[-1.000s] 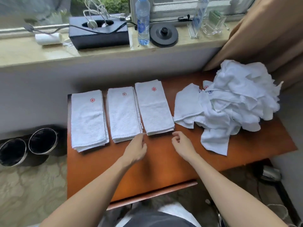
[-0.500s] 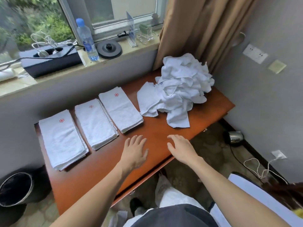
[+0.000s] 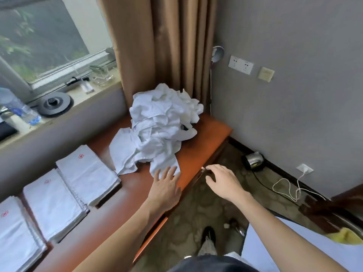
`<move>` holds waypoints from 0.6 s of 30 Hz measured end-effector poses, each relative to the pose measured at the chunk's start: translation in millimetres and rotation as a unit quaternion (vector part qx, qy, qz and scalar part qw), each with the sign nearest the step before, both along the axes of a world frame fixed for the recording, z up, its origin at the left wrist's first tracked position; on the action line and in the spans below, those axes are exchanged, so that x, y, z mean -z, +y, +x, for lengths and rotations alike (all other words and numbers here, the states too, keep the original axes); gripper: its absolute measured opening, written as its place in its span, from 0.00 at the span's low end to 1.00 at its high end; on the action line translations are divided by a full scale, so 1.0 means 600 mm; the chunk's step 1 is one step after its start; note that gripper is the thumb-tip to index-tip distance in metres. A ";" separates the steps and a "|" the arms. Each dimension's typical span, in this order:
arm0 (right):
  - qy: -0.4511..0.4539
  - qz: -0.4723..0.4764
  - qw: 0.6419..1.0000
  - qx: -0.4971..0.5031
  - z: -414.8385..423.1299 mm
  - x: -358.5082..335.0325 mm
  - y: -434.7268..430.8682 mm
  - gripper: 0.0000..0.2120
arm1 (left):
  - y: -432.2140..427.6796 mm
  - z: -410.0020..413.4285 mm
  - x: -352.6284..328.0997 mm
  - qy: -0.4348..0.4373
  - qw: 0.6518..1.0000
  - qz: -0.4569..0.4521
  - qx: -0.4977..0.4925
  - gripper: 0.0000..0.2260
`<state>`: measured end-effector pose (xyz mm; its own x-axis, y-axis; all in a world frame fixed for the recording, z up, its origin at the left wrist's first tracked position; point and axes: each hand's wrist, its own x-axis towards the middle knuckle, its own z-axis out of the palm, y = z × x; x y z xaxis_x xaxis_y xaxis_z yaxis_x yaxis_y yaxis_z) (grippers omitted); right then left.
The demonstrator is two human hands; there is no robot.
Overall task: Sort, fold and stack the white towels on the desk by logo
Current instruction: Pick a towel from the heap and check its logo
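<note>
White terry towels (image 3: pixel 163 124), crumpled into a loose heap, lie at the far right end of the reddish-brown wooden desk (image 3: pixel 206 138), just beyond my left hand (image 3: pixel 166 187). Its fingers (image 3: pixel 169 173) are straight and spread wide, holding nothing, with their tips over the heap's lowest corner. Whether they touch the cloth I cannot tell. My right hand (image 3: pixel 224 181) hangs just off the desk's front edge, above the patterned floor (image 3: pixel 196 209), its fingers (image 3: pixel 213 168) loosely curved, apart and empty. The heap stands high against the brown curtain (image 3: pixel 157 46), one towel spilling flat to the left and a small blue logo (image 3: pixel 134 127) showing on a fold. Further left, three folded white towel stacks (image 3: pixel 88 173), each with a red logo on top, lie side by side.
</note>
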<state>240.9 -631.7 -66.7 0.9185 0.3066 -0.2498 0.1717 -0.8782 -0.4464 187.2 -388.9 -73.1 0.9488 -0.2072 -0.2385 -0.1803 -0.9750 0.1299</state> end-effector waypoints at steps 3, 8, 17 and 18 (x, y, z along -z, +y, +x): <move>-0.007 -0.002 1.000 0.016 0.062 0.003 -0.083 0.21 | -0.084 0.085 0.002 0.013 0.999 -0.026 0.015 0.26; -0.013 0.001 0.999 0.052 0.140 0.000 -0.186 0.20 | -0.185 0.188 -0.010 0.008 0.998 -0.040 0.039 0.26; 0.015 0.000 0.994 0.111 0.255 0.018 -0.279 0.20 | -0.257 0.353 -0.007 0.030 0.995 -0.040 0.086 0.25; 0.018 -0.002 0.993 0.114 0.271 0.020 -0.280 0.19 | -0.260 0.373 -0.004 0.033 0.994 -0.035 0.094 0.25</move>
<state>403.5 -799.9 -78.5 0.9543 0.0910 -0.2847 -0.0477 -0.8939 -0.4457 411.0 -545.1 -71.0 0.8743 -0.3982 -0.2774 -0.3478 -0.9128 0.2142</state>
